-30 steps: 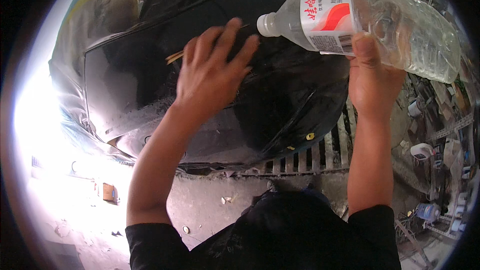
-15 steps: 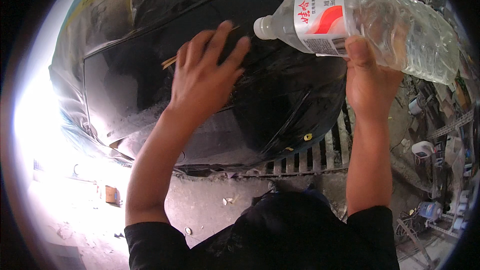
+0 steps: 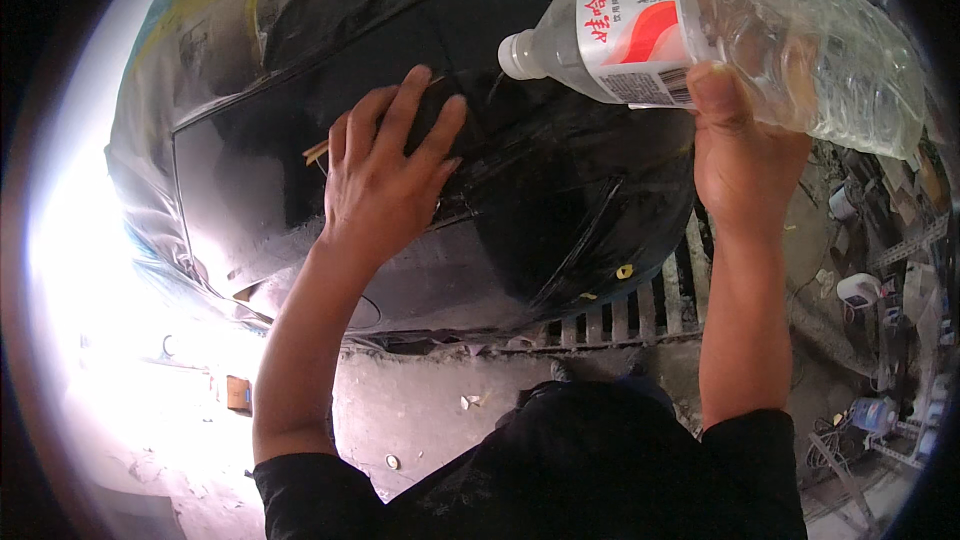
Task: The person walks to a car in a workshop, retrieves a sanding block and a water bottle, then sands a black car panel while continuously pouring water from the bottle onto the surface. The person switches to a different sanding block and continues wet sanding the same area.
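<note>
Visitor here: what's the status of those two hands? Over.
Right hand grips clear bottle, held sideways, neck leftward. Left hand spread over black panel, tan-edged piece poking out beside it. Nothing seen blocking either hand.

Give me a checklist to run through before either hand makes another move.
1. Bottle secure: ok, the right hand grips its side, thumb just behind the label.
2. Mouth clear of the left hand: ok, a gap shows between them.
3. Cap off: cannot tell, the white end is too indistinct.
4. Tan-edged item firmly held: cannot tell, the left hand hides most of it.
5. Dark panel free of bits: not ok, a yellow piece shows near its front edge.
</note>
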Available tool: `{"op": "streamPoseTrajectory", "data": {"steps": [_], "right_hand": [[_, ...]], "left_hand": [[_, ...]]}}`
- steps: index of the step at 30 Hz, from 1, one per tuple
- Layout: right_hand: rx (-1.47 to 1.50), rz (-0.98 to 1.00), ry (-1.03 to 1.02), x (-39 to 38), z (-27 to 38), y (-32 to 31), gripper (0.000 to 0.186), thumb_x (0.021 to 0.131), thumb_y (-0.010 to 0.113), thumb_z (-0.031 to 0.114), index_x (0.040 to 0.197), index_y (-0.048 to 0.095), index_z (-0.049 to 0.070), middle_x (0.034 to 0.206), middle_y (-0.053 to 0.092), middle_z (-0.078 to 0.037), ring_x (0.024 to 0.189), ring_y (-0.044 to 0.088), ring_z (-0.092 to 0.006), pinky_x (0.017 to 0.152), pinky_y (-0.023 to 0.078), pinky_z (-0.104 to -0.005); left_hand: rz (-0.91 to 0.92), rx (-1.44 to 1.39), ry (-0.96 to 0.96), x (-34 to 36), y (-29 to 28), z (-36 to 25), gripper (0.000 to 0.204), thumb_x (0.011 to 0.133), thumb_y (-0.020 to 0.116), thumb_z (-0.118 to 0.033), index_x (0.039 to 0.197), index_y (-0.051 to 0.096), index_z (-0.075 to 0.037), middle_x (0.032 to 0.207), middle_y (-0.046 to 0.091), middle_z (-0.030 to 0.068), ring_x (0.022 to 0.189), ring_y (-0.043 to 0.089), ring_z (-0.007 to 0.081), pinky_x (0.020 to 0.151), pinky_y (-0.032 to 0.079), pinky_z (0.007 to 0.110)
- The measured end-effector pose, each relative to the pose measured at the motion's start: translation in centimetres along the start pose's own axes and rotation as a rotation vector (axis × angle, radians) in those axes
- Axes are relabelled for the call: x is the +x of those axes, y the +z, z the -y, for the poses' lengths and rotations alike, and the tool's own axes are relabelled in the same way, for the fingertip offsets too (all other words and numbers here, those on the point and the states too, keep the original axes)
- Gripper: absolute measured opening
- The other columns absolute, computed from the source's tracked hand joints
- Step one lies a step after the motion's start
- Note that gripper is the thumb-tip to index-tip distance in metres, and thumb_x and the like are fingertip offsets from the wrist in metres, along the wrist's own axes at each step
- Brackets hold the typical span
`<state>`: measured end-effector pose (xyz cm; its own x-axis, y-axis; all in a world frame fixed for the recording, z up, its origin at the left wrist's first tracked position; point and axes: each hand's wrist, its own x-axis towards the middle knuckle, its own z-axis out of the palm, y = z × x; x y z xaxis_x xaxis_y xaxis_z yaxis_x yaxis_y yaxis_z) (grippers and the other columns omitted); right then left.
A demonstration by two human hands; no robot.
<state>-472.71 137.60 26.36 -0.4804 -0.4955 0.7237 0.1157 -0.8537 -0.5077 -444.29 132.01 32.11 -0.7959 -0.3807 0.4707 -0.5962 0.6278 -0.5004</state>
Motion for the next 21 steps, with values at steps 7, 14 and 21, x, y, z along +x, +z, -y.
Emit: {"op": "streamPoseTrajectory", "data": {"steps": [7,14,21], "right_hand": [[0.01,-0.042,0.035,-0.2,0.2,0.0,0.083,0.088,0.077,0.015,0.152,0.026,0.001,0.138,0.052,-0.014,0.123,0.055,-0.0249,0.105,0.049,-0.0438],[-0.039,-0.085,0.104,-0.4,0.9,0.5,0.083,0.086,0.079,0.013,0.151,0.028,0.001,0.136,0.053,-0.013,0.122,0.057,-0.0244,0.103,0.051,-0.0425],[0.01,-0.023,0.02,-0.2,-0.2,-0.8,0.087,0.087,0.078,0.017,0.152,0.024,0.0,0.137,0.052,-0.015,0.121,0.057,-0.0252,0.101,0.052,-0.0434]], "left_hand": [[-0.011,-0.002,0.013,2.1,0.5,-0.9,0.054,0.079,0.078,-0.021,0.131,0.061,-0.021,0.145,0.048,0.0116,0.125,0.047,0.0329,0.101,0.041,0.049],[-0.014,0.031,-0.001,3.0,0.4,-1.4,0.058,0.078,0.08,-0.021,0.132,0.061,-0.022,0.147,0.047,0.0117,0.126,0.047,0.0331,0.101,0.041,0.048],[-0.005,0.033,-0.025,0.3,0.1,-0.2,0.058,0.078,0.08,-0.022,0.133,0.061,-0.022,0.144,0.049,0.0114,0.125,0.047,0.0322,0.101,0.042,0.049]]}}
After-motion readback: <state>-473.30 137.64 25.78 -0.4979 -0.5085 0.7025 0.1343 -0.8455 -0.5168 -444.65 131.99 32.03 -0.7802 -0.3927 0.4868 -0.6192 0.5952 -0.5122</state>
